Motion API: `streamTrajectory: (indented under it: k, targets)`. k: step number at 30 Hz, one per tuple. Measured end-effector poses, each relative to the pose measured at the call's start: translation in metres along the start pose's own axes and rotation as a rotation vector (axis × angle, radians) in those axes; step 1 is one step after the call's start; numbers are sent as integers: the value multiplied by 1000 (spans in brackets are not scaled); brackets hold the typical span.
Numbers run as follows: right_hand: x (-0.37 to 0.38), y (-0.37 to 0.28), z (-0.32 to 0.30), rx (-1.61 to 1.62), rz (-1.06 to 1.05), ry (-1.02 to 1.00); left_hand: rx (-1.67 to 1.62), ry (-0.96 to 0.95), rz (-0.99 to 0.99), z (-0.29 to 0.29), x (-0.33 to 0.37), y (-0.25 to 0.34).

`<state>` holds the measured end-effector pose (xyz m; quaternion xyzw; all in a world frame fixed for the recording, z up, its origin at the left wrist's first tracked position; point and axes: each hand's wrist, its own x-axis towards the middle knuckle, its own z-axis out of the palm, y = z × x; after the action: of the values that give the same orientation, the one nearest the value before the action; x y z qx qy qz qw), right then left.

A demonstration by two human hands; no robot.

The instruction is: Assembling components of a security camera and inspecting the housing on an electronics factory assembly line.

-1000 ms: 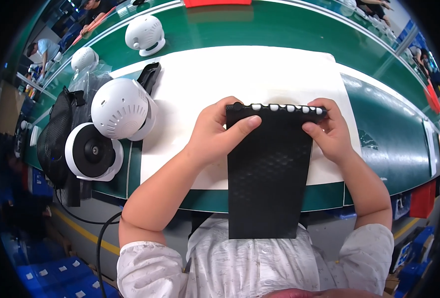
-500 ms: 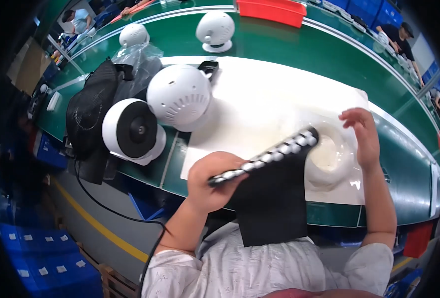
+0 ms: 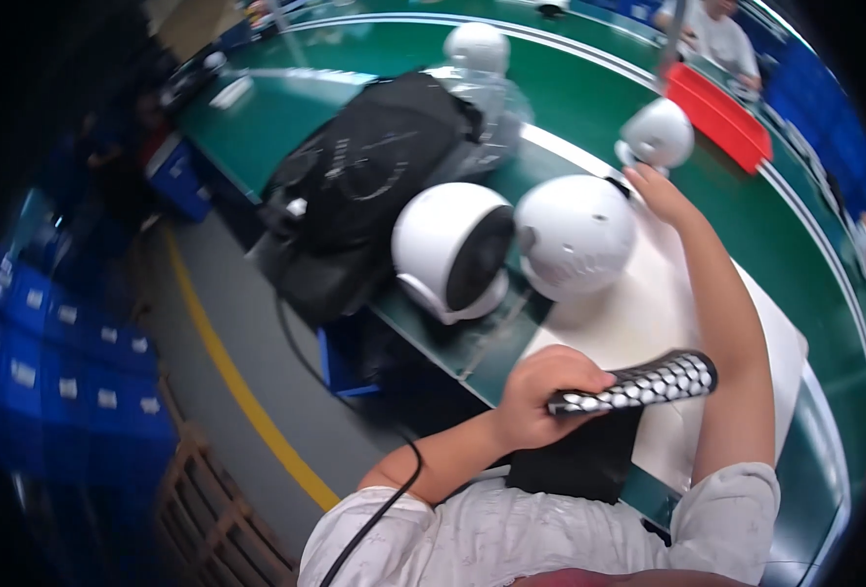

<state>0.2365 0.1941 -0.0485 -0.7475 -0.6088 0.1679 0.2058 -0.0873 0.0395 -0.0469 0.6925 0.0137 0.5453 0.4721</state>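
Observation:
My left hand (image 3: 555, 389) is closed around one end of a black piece with a white honeycomb-like pattern (image 3: 663, 382) along its edge. A plain black sheet (image 3: 579, 458) hangs below it in front of my body. My right hand (image 3: 666, 201) is stretched far across the table, its fingertips at the base of a small white round device (image 3: 660, 135) on a stand; motion blur hides whether they grip it. Nearer, a white vented globe (image 3: 575, 240) stands beside another white globe with a black round front (image 3: 452, 252).
A black bag (image 3: 374, 166) lies left of the globes, with clear plastic wrap (image 3: 491, 108) and another white device (image 3: 477, 47) behind it. A red bin (image 3: 718, 117) stands at the far right. White paper (image 3: 667, 293) covers part of the green table. A cable (image 3: 408, 470) runs past my left arm.
The view has swung left. My right hand has moved from beside a translucent ring on the paper to the far white device. My left hand still holds the black patterned piece.

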Motion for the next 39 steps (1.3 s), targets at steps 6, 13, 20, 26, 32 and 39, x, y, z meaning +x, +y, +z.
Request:
streamTrajectory:
  k: [6, 13, 20, 26, 32, 39]
  targets:
    - [2, -31, 28, -488, 182, 230, 115, 30, 60, -4, -4, 0]
    - [-28, -10, -44, -460, 49, 515, 191, 58, 29, 0, 1, 3]
    - [-143, 48, -123, 13, -103, 780, 174, 229, 41, -1, -4, 7]
    - [-334, 71, -156, 1164, 58, 866, 301, 380, 178, -16, -23, 7]
    - [-378, 16, -81, 1299, 99, 643, 308, -223, 309, 50, -16, 40]
    - [-395, -1, -52, 1146, 153, 580, 133, -566, 264, 100, -33, 46]
